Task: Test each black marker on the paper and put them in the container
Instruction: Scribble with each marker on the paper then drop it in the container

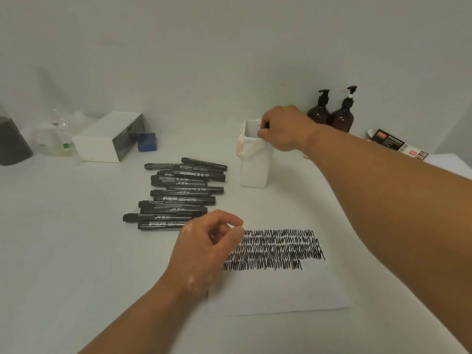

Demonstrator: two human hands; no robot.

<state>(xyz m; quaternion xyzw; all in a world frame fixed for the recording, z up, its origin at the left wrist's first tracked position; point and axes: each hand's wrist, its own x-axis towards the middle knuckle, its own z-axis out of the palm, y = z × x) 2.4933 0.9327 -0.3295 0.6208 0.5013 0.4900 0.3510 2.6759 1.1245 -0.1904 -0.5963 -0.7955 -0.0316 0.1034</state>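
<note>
Right hand (282, 130) is over the far right rim of the white container (254, 172), fingers curled down and pinching one marker (267, 125). Only a short black stub shows between my fingertips at the opening, the rest is hidden by the hand and the container wall. Container stands upright on the table (63, 251), behind the paper (281, 292) and just right of the marker pile (182, 192). A pale flap hangs off its front rim; can't tell what it is. Left hand (207, 249) holds nothing: fingers loosely curled, thumb near the index tip, wrist sitting at the paper's left edge, just below the nearest markers in the pile. Pile is about a dozen black markers, capped, lying roughly parallel and left to right, partly stacked on each other. Paper lies flat near me with five rows of black scribble (275, 249) across its upper half, lower half blank. My left fingers cover the left end of the scribble. Back edge of the table: two brown pump bottles (332, 116) right behind my right hand, a white box (107, 136) with a blue block (147, 142) beside it at left, a dark grey cone-shaped thing (12, 144) at far left, and a black and red carton (398, 144) at far right.
</note>
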